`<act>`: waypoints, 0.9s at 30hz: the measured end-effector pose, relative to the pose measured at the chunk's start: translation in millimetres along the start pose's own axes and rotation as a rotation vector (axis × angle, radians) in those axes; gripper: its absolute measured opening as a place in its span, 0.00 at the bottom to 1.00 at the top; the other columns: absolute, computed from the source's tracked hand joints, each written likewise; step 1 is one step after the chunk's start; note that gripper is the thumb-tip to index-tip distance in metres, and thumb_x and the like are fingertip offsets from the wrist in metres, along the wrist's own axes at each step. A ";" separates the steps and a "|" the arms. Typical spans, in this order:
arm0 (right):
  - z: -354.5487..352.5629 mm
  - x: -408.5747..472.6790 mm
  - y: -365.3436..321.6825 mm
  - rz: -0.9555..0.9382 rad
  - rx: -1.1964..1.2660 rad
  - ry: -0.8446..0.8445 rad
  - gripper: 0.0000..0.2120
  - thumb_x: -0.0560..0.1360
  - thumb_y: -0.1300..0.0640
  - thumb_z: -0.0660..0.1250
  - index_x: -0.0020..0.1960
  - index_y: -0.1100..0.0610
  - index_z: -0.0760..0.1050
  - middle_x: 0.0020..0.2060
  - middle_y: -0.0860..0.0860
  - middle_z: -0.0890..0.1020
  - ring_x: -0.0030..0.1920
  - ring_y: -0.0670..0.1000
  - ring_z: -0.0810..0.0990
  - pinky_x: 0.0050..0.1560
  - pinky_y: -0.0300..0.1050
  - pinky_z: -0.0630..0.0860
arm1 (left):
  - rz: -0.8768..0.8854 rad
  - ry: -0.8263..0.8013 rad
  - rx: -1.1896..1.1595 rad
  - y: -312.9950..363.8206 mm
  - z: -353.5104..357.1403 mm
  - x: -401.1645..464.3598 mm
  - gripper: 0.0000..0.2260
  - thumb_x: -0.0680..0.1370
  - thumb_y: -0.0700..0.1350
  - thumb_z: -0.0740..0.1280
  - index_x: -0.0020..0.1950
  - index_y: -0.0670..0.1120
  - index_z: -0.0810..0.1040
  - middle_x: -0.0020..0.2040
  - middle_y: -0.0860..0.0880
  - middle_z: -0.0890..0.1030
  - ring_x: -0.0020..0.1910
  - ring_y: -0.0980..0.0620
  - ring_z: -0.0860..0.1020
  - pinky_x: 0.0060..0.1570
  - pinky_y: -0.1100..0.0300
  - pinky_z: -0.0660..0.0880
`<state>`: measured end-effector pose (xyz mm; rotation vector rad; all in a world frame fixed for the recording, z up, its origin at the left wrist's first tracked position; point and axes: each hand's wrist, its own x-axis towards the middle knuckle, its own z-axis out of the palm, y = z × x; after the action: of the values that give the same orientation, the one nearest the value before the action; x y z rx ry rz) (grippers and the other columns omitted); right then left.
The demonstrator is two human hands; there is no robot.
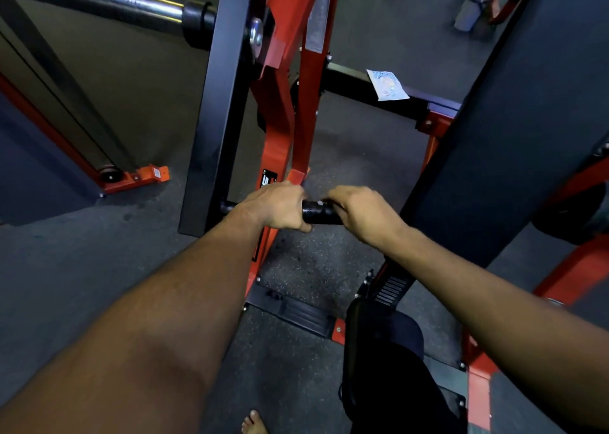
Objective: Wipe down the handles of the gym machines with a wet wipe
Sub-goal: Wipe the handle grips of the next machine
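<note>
A black machine handle [319, 212] runs horizontally at the middle of the head view, fixed to the red and black machine frame [280, 104]. My left hand [276, 206] grips the handle's left part, fingers wrapped around it. My right hand [361, 212] grips its right end, fingers curled over the top. Only a short glossy stretch of handle shows between the two hands. No wipe is visible in either hand. A light blue wet wipe packet [387, 85] lies on a black crossbar [349, 85] farther back.
A long steel bar [99, 0] with a black collar crosses the upper left. A black padded board [514, 137] slants along the right. A black footplate [296, 313] sits on the speckled floor below the handle. My bare toes [253, 423] show at the bottom.
</note>
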<state>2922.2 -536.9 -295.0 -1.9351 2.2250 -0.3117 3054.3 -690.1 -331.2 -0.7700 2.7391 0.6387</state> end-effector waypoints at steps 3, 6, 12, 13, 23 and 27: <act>-3.7 -20.9 15.5 -0.086 0.070 0.061 0.13 0.79 0.61 0.66 0.62 0.52 0.80 0.56 0.48 0.84 0.55 0.51 0.83 0.55 0.49 0.80 | 0.012 -0.008 -0.019 -2.4 0.9 1.1 0.13 0.68 0.58 0.77 0.39 0.53 0.77 0.35 0.54 0.81 0.35 0.54 0.80 0.31 0.60 0.69; -16.2 12.9 24.9 0.261 0.236 -0.048 0.07 0.79 0.57 0.68 0.52 0.49 0.84 0.46 0.48 0.86 0.46 0.48 0.83 0.48 0.45 0.78 | 0.008 -0.006 -0.022 -2.7 0.8 1.1 0.14 0.67 0.59 0.78 0.37 0.54 0.76 0.35 0.54 0.81 0.35 0.54 0.79 0.32 0.60 0.69; -2.4 16.5 5.3 0.160 0.060 -0.047 0.09 0.79 0.61 0.65 0.54 0.53 0.83 0.46 0.54 0.85 0.45 0.56 0.84 0.44 0.47 0.78 | 0.019 -0.023 -0.006 -1.8 0.3 2.6 0.13 0.68 0.58 0.77 0.38 0.53 0.76 0.35 0.53 0.81 0.35 0.51 0.80 0.32 0.59 0.72; -1.5 2.7 9.4 0.052 0.045 0.016 0.10 0.79 0.60 0.65 0.56 0.53 0.82 0.48 0.52 0.85 0.48 0.55 0.83 0.48 0.49 0.79 | 0.020 -0.022 -0.005 -2.5 0.6 3.1 0.13 0.68 0.58 0.77 0.39 0.53 0.77 0.36 0.53 0.81 0.35 0.51 0.80 0.32 0.59 0.72; 15.4 -2.1 47.9 0.688 1.481 -0.084 0.13 0.81 0.68 0.60 0.53 0.62 0.83 0.47 0.55 0.87 0.44 0.50 0.85 0.42 0.40 0.82 | 0.041 -0.007 -0.005 -5.3 4.2 6.8 0.13 0.68 0.58 0.78 0.36 0.54 0.76 0.34 0.54 0.80 0.35 0.53 0.80 0.32 0.59 0.71; 47.1 -25.5 25.2 0.790 1.930 0.120 0.15 0.82 0.70 0.56 0.56 0.63 0.81 0.51 0.58 0.85 0.47 0.50 0.86 0.48 0.41 0.84 | 0.045 -0.013 -0.018 -5.0 5.0 7.0 0.13 0.68 0.57 0.78 0.36 0.53 0.77 0.34 0.54 0.80 0.34 0.54 0.79 0.32 0.59 0.72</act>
<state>2914.4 -510.3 -347.3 -0.0155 1.1994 -1.5395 3051.7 -694.7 -339.6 -0.7075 2.7500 0.6760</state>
